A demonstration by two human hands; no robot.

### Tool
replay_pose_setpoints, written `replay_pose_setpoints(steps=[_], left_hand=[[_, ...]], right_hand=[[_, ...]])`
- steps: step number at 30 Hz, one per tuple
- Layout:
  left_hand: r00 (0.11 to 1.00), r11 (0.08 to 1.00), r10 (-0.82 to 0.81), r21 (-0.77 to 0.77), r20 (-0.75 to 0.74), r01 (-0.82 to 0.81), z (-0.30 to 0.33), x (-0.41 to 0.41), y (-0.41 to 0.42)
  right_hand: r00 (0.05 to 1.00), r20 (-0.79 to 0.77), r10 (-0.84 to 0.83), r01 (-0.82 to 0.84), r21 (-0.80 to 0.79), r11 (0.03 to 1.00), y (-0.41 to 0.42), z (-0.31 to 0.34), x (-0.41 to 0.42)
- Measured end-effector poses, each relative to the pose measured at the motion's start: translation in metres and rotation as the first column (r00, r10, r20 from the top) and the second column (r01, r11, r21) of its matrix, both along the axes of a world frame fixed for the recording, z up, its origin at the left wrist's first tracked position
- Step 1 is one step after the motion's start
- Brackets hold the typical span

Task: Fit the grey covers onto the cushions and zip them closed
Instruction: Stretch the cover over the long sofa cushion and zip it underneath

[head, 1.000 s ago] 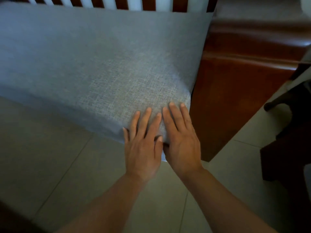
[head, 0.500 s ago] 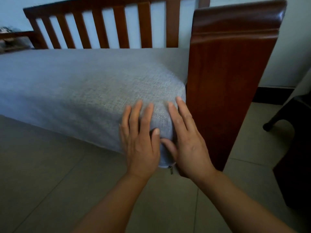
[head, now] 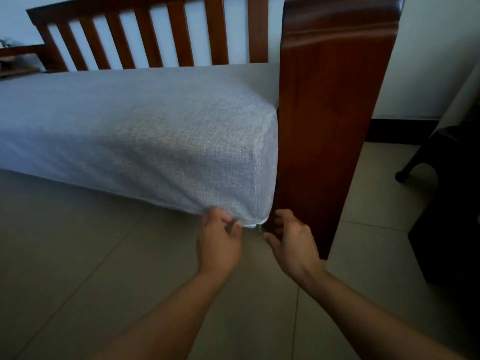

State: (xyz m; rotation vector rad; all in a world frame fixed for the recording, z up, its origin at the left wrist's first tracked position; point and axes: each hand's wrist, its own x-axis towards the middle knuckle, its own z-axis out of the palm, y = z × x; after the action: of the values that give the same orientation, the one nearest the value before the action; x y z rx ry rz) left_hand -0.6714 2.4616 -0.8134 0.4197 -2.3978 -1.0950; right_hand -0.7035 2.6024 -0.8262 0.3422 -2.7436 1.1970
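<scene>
The grey cover (head: 145, 131) is on the long cushion, which lies on the wooden sofa (head: 330, 120) with its end tight against the sofa's right side board. The left hand (head: 219, 241) pinches the cover's bottom edge at the front right corner, likely to hold the cloth tight. The right hand (head: 291, 242) is loosely curled and holds nothing, just beside the small zip pull (head: 259, 226), probably ready to take it. No writing or labels show.
</scene>
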Motion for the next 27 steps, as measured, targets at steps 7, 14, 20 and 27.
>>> replay_pose_setpoints(steps=[7, 14, 20, 27], left_hand=[[0.929, 0.496, -0.189, 0.848, 0.318, -0.189, 0.014, -0.014, 0.029], [0.945, 0.436, -0.113, 0.870, 0.306, -0.230, 0.008, -0.021, 0.018], [0.957, 0.554, -0.042, 0.804, 0.286, -0.216, 0.002, -0.014, 0.012], [0.979, 0.615, 0.010, 0.771, 0.203, -0.166, 0.000, 0.007, 0.007]], right_hand=[[0.985, 0.164, 0.060, -0.020, -0.236, 0.972, -0.012, -0.003, -0.004], [0.991, 0.131, -0.023, 0.055, -0.244, 0.968, -0.025, -0.007, 0.001], [0.990, 0.045, -0.137, 0.134, 0.073, 0.988, -0.029, 0.000, 0.007], [0.997, -0.053, -0.047, 0.052, 0.082, 0.995, -0.028, -0.002, 0.015]])
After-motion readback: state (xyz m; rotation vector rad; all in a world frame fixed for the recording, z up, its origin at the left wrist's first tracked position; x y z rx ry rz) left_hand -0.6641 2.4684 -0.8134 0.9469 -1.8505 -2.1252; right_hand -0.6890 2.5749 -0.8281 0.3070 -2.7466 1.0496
